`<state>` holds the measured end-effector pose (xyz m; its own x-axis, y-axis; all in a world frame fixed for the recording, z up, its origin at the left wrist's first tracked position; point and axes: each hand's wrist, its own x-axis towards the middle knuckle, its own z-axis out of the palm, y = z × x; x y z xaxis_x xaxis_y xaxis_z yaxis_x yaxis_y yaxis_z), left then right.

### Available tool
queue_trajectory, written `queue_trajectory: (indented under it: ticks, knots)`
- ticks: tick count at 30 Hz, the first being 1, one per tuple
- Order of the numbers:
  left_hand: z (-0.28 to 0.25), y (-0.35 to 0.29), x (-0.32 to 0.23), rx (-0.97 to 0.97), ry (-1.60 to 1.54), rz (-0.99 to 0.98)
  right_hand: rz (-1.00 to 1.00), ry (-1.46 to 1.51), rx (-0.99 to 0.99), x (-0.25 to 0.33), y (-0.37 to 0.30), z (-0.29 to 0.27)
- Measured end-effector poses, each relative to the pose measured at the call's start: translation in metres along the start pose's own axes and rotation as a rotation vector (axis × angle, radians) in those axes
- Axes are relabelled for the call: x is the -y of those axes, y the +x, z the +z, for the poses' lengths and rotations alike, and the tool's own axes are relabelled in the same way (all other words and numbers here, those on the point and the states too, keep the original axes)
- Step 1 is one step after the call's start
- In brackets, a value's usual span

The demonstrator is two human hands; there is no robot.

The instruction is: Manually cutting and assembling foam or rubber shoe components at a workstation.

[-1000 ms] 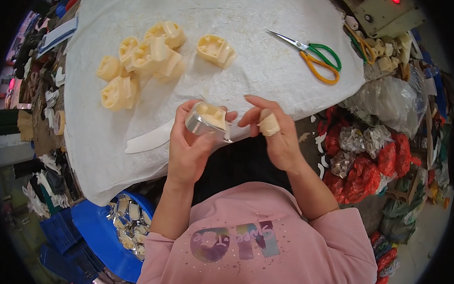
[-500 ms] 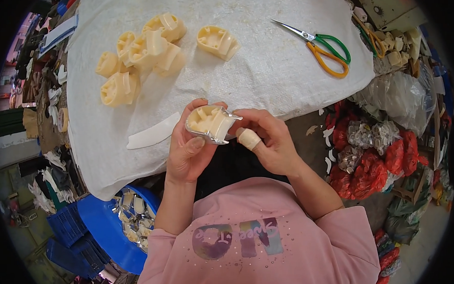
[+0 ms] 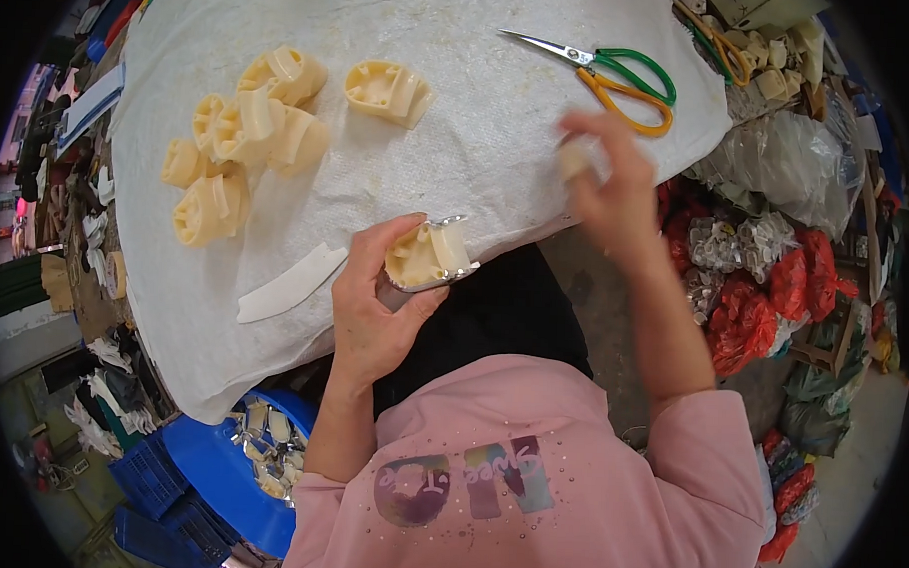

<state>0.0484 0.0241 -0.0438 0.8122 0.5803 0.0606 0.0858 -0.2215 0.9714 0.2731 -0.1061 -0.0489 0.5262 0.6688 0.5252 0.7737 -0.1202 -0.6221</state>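
My left hand [image 3: 371, 321] is closed around a cream plastic part [image 3: 412, 260] with a shiny silver covering along its edge, held just off the table's near edge. Blurred by motion, my right hand [image 3: 610, 194] is raised over the right side of the table, apart from that part; its thumb has a pale wrap. Scissors [image 3: 582, 58] with one green and one orange handle lie just beyond it. Several similar cream parts [image 3: 252, 127] are piled at the far left, and a single cream part [image 3: 386, 93] sits to their right. White curved strips [image 3: 289, 286] lie beside my left hand.
A white woven sheet [image 3: 469, 154] covers the table. Below its left corner stands a blue tub [image 3: 193, 460] holding silver and cream pieces, beside blue crates [image 3: 148, 474]. On the floor at right are red plastic bags [image 3: 743, 329] and a clear plastic bag [image 3: 789, 161].
My right hand has let go of the silver-covered part and swung up and right toward the scissors. My left hand keeps its hold. The whole view has shifted slightly.
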Motion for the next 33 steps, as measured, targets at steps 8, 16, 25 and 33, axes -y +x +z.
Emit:
queue_trajectory:
  ticks: [8,16,25,33]
  knots:
    - [0.012,0.011,-0.004,-0.037,0.322,0.191,-0.107,-0.646,0.205,-0.088,0.044,-0.042]
    - [0.027,0.019,-0.007,-0.009,0.702,0.237,-0.251,-0.733,0.326,-0.055,0.056,-0.048]
    - [0.026,0.016,-0.004,-0.03,0.669,0.158,0.167,-0.233,0.189,-0.01,-0.018,-0.06]
    - [0.026,0.016,0.001,-0.028,0.685,0.167,0.454,0.367,0.565,0.012,-0.078,-0.055]
